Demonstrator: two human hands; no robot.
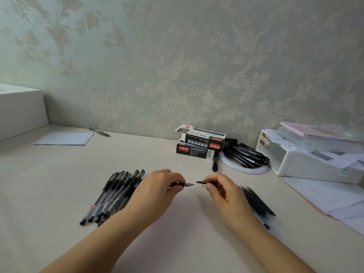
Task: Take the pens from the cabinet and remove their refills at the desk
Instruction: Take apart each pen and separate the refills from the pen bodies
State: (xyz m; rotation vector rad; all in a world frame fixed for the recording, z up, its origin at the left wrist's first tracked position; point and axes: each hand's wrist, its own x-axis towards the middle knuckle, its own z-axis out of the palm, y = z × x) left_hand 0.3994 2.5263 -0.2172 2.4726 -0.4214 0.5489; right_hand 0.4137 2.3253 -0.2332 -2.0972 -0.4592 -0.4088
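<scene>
A: What sits closest to the lens?

B: Two bare forearms, reaching in over the pale counter [59, 174]. The left hand [157, 186] pinches a pen [185, 185], fingers curled round the barrel, tip pointing toward the other hand. The right hand [218, 187] pinches a small black piece [201, 182], held just apart from the pen's tip.

A: Is it the cap or the nose cone?

B: I cannot tell; it is too small.

A: And around them?

B: Just left of the left hand lies a row of capped pens [112, 198], partly under the wrist. Right of the right hand, a bundle of thin black refills [256, 203] lies on the counter. Beyond the hands, two stacked pen boxes [199, 144] stand by the wall, with a heap of black markers [244, 154] on a white round plate [254, 171] to their right. Farther right sits a white drawer box [307, 162] with papers [325, 196] beside it.
</scene>
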